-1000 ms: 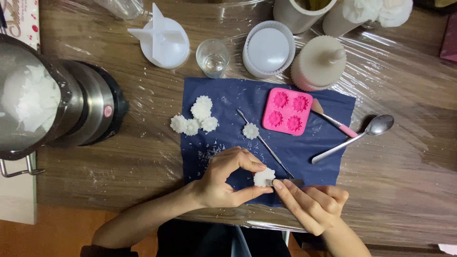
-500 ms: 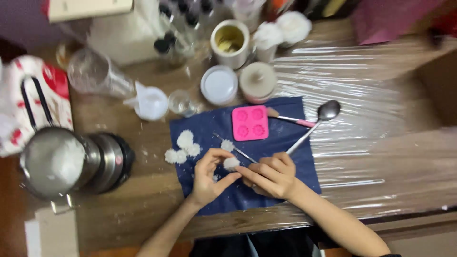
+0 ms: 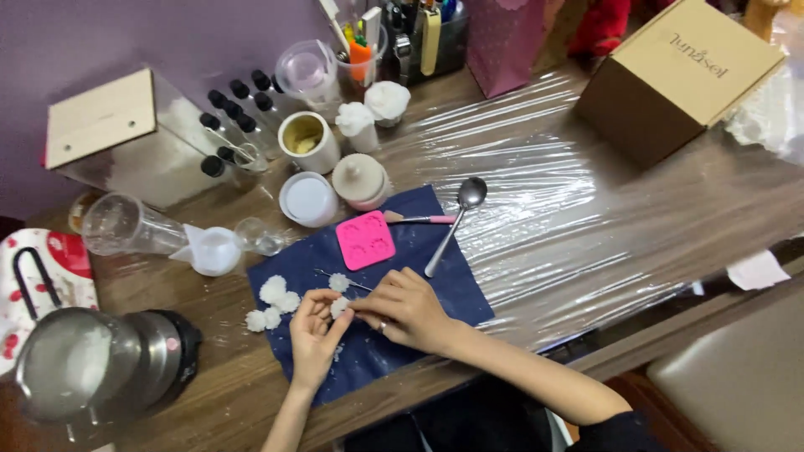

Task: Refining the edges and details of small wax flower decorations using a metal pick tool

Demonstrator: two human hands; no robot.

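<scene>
Over the dark blue cloth (image 3: 435,276) on the desk (image 3: 586,218), the left hand (image 3: 314,335) and right hand (image 3: 402,308) meet around a small white flower-shaped piece (image 3: 338,308), each grip seemingly pinching it, though the fingers partly hide it. More white flower pieces (image 3: 275,301) lie just left, with a pink mould (image 3: 366,240) and metal spoon (image 3: 456,222) beyond.

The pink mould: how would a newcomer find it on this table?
Find the dark blue cloth on the wooden table. Near its top edge lies the pink mould, left of the metal spoon. It is the only flat, bright pink square there.
</scene>
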